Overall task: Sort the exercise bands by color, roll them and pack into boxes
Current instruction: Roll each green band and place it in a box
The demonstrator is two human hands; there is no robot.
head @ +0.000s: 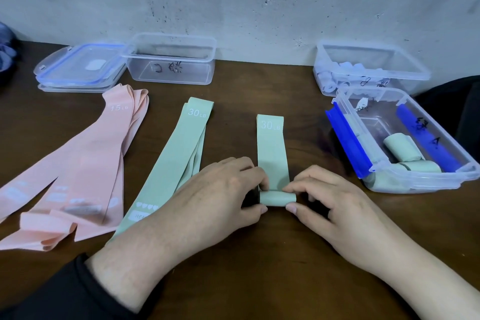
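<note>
**Green band half rolled at table centre**

Both hands pinch one green band (272, 148) — the left hand (220, 189) and right hand (335, 205) have fingers curled tight on the ends of its rolled near part, the rest lying flat toward 12 o'clock. More green bands (179, 148) lie at 10 o'clock, pink bands (85, 161) at 9 — the box (405, 184) with green rolls (401, 149) sits at 2.
</note>
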